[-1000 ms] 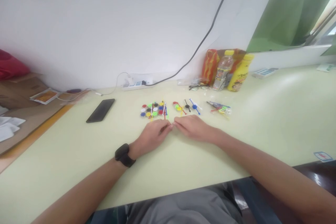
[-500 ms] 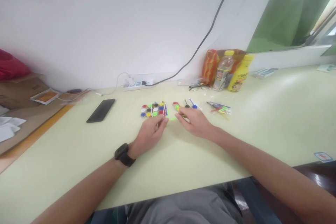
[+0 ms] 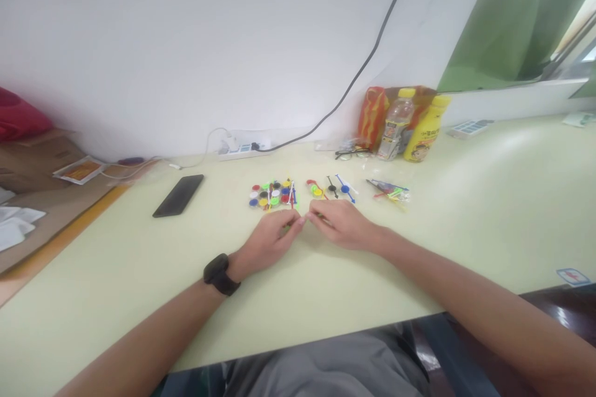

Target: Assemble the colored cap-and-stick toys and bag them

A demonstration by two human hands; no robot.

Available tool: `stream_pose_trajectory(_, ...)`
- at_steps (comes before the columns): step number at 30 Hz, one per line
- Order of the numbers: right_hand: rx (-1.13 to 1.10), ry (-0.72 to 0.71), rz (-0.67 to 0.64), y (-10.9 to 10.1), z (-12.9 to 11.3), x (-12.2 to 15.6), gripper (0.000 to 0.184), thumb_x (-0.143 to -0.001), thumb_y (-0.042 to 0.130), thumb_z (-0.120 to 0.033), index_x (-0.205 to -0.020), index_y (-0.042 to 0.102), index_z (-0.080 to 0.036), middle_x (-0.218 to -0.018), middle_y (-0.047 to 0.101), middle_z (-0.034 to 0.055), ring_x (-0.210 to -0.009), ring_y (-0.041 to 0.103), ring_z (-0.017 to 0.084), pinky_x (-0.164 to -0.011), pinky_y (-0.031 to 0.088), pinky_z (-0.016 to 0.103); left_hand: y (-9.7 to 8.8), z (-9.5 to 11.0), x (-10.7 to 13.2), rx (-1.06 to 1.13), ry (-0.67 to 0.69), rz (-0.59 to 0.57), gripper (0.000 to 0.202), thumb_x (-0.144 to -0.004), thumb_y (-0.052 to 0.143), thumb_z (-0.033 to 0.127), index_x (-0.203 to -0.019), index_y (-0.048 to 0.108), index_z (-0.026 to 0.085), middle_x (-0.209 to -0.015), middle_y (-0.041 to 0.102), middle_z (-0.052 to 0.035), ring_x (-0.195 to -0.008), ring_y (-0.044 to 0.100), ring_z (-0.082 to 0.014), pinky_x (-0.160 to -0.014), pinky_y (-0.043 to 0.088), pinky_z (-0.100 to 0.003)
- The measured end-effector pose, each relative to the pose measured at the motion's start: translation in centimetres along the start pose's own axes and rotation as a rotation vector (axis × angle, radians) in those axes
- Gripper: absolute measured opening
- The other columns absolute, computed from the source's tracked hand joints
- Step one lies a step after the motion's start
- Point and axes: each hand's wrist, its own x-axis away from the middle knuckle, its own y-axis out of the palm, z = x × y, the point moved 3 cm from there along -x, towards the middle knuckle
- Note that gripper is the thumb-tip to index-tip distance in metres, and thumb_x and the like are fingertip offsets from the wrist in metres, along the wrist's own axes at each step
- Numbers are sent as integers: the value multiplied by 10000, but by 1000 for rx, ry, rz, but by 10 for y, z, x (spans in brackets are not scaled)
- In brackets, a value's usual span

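Bench [image 3: 162,279] against white wall [image 3: 186,43]. L hand [image 3: 274,232] & R hand [image 3: 342,223]: apart 0.5 s ago, now meeting at frame ctr.; presumably two-handed work. Grip contents hidden, cannot tell. Colored discs [image 3: 276,193] & arrow spinners [image 3: 331,188]: just above, ctr.

This seems to me an office or a small workroom; which of the two, I cannot say surely. A long pale desk [image 3: 488,217] stands along a plain white wall [image 3: 162,43]. On it I see a power strip [image 3: 249,149], a phone [image 3: 179,196], glasses [image 3: 345,154] and two bottles [image 3: 424,133], as at a working place. Small coloured parts [image 3: 345,189] lie there in groups. At the left are a carton [image 3: 40,158] and papers [image 3: 16,227]; at the right, a green curtain [image 3: 507,31] is beside the window [image 3: 576,49].
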Motion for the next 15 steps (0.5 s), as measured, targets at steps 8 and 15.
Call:
stream_pose_trajectory(8, 57, 44, 54, -3, 4, 0, 266, -1090, 437, -310, -845, 485, -217, -737, 583, 2, -635, 461, 157, -643, 265, 301, 0, -3, 0, -13, 1, 9, 377, -1100, 458, 355, -759, 467, 194, -690, 480, 30, -641, 427, -137, -617, 318, -298)
stream_pose_trajectory(15, 60, 29, 61, -1, 11, 1, 273, -1082, 452, -327, -832, 474, -219, -728, 567, -3, -646, 460, 157, -641, 252, 303, 2, -3, 0, -50, 22, -2, 361, -1088, 478, 353, -766, 494, 189, -688, 495, 28, -636, 437, -133, -617, 327, -290)
